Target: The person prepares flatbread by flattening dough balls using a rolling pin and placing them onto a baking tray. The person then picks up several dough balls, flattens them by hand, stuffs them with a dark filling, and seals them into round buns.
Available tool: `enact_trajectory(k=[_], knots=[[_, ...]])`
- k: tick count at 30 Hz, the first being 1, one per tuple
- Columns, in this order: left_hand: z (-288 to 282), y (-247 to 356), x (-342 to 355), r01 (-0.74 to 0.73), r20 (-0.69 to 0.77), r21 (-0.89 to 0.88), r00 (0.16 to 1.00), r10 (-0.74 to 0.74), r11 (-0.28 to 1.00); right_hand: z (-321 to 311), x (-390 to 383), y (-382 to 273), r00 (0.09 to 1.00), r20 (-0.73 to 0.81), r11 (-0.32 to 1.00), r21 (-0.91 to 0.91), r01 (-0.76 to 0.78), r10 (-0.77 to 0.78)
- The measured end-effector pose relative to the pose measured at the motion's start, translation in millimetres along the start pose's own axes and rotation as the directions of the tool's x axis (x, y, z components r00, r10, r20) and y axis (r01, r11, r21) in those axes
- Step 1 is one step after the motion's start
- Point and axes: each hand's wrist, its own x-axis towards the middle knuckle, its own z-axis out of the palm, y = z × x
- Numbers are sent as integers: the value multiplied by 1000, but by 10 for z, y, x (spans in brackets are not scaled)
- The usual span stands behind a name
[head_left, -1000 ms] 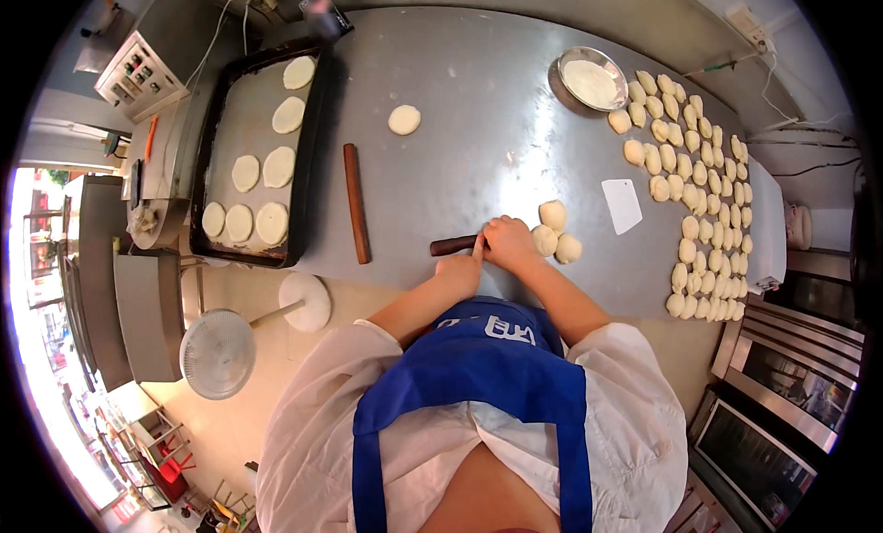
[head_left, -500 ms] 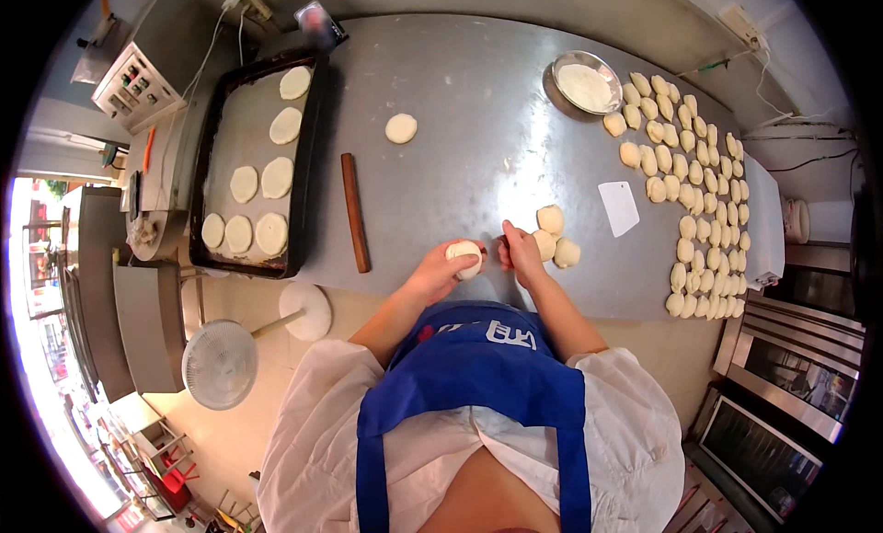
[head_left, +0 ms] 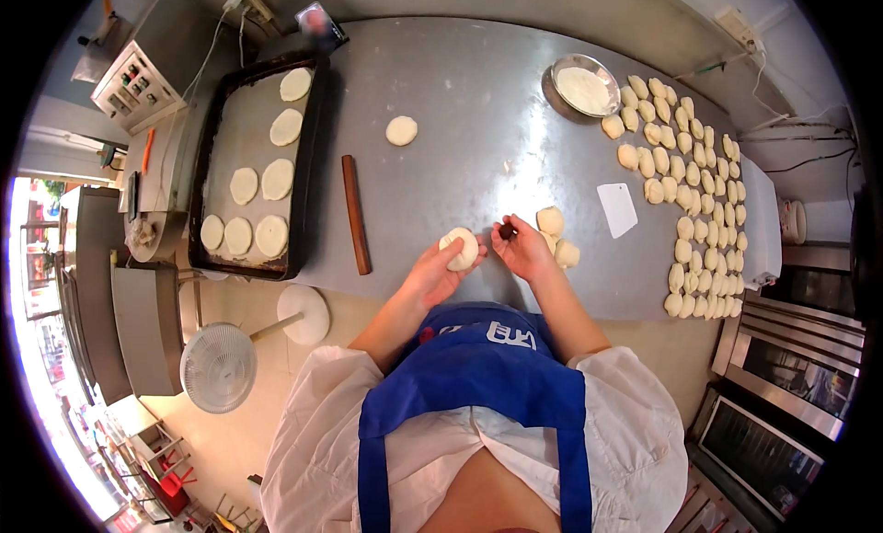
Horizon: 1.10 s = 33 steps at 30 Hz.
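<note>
My left hand [head_left: 434, 273] is closed round a flattened piece of dough [head_left: 463, 247], its thumb lying across the top. Close beside it, my right hand [head_left: 528, 253] pinches a small dark brown ball [head_left: 507, 231], which looks like filling, between its fingertips. Just right of that hand a few pale dough balls [head_left: 550, 221] sit in a cluster on the metal table [head_left: 451, 101], partly hidden by it. Further left lies a wooden rolling pin [head_left: 355, 216]. Beyond the pin is a single flat dough round [head_left: 401, 130].
A dark baking tray [head_left: 307, 165] with several flat dough rounds stands on the left. At the back right is a metal bowl [head_left: 586, 85] of white flour. Many shaped dough pieces [head_left: 692, 199] fill the right end, near a white scraper [head_left: 617, 209]. A fan [head_left: 218, 367] stands left of me.
My right hand has turned, bringing the dark ball at its fingertips into clear view. In my left hand the dough has tilted and shows more of its flat side.
</note>
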Motion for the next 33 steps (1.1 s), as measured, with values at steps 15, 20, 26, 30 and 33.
enact_trajectory(k=[15, 20, 26, 30, 33], knots=[[129, -17, 97, 79, 51, -64, 996, -75, 995, 282, -503, 131, 474, 699, -61, -592, 804, -536], [-11, -52, 194, 102, 187, -67, 978, -88, 993, 318, -508, 194, 215, 860, -457, -439, 774, -463], [-139, -117, 225, 2, 34, -29, 999, -1, 1000, 185, -449, 201, 282, 848, -414, -477, 775, -449], [-148, -162, 180, -19, -75, 122, 997, 28, 992, 186, -416, 250, 435, 802, -335, -576, 746, -410], [-394, -230, 167, 37, -139, 57, 990, -29, 998, 161, -329, 331, 707, 585, 62, -752, 657, -398]])
